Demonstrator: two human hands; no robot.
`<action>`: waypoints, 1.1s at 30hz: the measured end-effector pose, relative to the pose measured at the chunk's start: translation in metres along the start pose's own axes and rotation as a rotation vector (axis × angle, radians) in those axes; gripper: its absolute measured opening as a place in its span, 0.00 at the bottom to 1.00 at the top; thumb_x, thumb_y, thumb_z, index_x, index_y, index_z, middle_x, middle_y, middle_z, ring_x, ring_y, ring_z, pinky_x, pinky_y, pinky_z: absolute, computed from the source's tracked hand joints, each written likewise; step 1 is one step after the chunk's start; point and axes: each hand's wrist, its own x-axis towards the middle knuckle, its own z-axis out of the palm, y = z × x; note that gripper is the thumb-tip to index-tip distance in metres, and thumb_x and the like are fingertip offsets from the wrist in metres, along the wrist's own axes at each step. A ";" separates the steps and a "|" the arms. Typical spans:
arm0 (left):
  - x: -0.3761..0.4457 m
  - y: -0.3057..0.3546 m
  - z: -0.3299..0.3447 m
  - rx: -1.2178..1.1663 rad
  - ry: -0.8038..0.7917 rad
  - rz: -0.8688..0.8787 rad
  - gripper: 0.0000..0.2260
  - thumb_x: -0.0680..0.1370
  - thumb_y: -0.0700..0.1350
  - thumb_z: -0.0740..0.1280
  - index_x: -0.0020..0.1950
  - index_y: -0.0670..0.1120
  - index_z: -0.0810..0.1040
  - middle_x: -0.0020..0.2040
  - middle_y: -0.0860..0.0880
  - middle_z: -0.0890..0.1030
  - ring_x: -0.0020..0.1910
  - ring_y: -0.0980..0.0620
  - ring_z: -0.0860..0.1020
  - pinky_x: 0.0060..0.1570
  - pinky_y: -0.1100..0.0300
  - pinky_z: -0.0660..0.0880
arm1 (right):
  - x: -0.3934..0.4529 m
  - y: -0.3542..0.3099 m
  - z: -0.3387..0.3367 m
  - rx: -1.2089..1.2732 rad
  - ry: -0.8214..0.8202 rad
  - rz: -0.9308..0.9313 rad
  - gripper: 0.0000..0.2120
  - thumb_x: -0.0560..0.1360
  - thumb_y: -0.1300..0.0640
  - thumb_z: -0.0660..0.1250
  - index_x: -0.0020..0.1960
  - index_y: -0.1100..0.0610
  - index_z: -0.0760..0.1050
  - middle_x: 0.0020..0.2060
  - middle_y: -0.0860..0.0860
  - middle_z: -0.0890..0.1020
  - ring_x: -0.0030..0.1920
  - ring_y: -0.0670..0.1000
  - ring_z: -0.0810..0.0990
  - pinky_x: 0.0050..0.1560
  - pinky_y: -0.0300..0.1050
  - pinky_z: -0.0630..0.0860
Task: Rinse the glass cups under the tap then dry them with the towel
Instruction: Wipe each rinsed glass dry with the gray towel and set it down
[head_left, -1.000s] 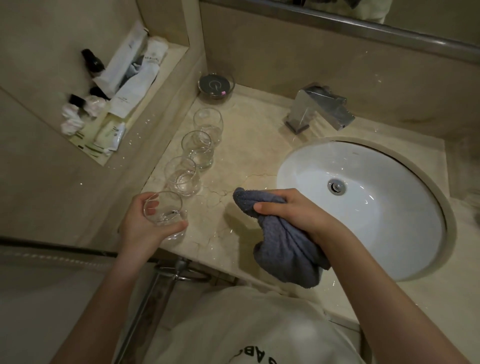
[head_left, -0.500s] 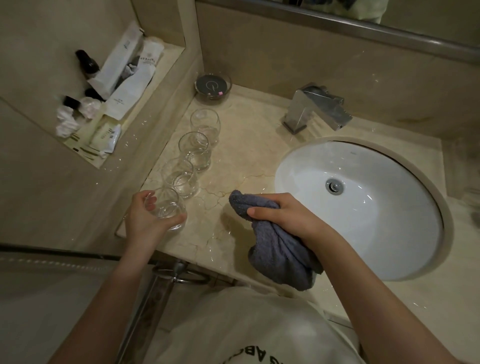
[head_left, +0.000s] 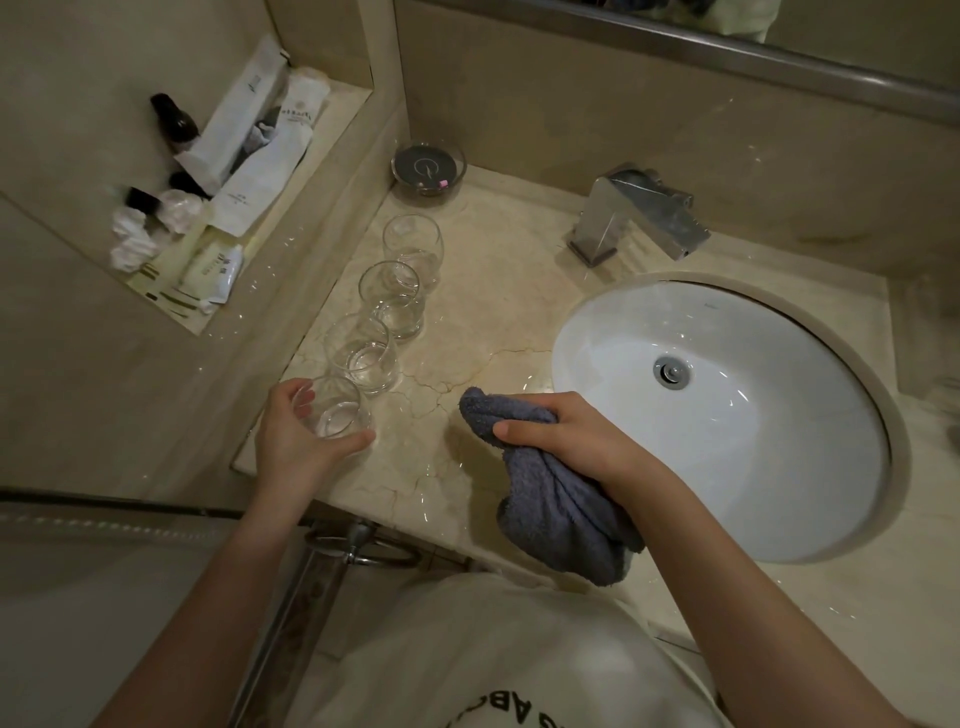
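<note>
Head view: the only writing I can sort of make out is on the white shirt (head_left: 493, 649) at the bottom edge, upside down, something like "ABC", cut off by the frame. The white sachets (head_left: 244, 140) on the shelf (head_left: 332, 135) in the upper left have printed labels but they're too small to read.

Four glass cups stand upright, mouths up, in a diagonal row on the marble tabletop (head_left: 493, 291) running from lower left toward the top centre. The left hand (head_left: 296, 441) is wrapped round the nearest cup (head_left: 332, 410), thumb on the near side, fingers on the far side; it sits at the tabletop's front left corner. Next up the row are the second cup (head_left: 361, 353), third cup (head_left: 392, 299) and farthest cup (head_left: 413, 249), close together.

The right hand (head_left: 566, 436) is bunched tight round a grey-blue towel (head_left: 556, 499), which hangs over the tabletop's front edge, just left of the white sink (head_left: 753, 467). The chrome tap (head_left: 639, 213) sits above the sink, spout pointing right
</note>
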 end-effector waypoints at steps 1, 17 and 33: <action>0.000 0.000 0.000 0.001 0.000 0.001 0.41 0.61 0.40 0.84 0.69 0.45 0.67 0.67 0.46 0.74 0.62 0.52 0.73 0.60 0.56 0.70 | 0.000 0.000 0.001 -0.001 -0.003 0.001 0.13 0.75 0.59 0.72 0.59 0.54 0.82 0.51 0.53 0.86 0.55 0.53 0.83 0.64 0.53 0.76; -0.043 0.077 0.034 -0.115 -0.007 0.437 0.24 0.68 0.45 0.78 0.60 0.51 0.73 0.60 0.50 0.76 0.60 0.56 0.74 0.61 0.71 0.66 | -0.025 0.019 -0.024 0.103 0.087 -0.026 0.12 0.75 0.59 0.71 0.58 0.51 0.82 0.51 0.49 0.86 0.54 0.48 0.83 0.59 0.42 0.77; -0.154 0.178 0.244 0.028 -0.764 0.528 0.13 0.74 0.38 0.74 0.54 0.50 0.76 0.53 0.54 0.79 0.53 0.65 0.76 0.58 0.64 0.72 | -0.197 0.104 -0.159 0.517 0.735 -0.045 0.08 0.76 0.61 0.69 0.53 0.54 0.82 0.46 0.53 0.86 0.45 0.46 0.83 0.45 0.35 0.78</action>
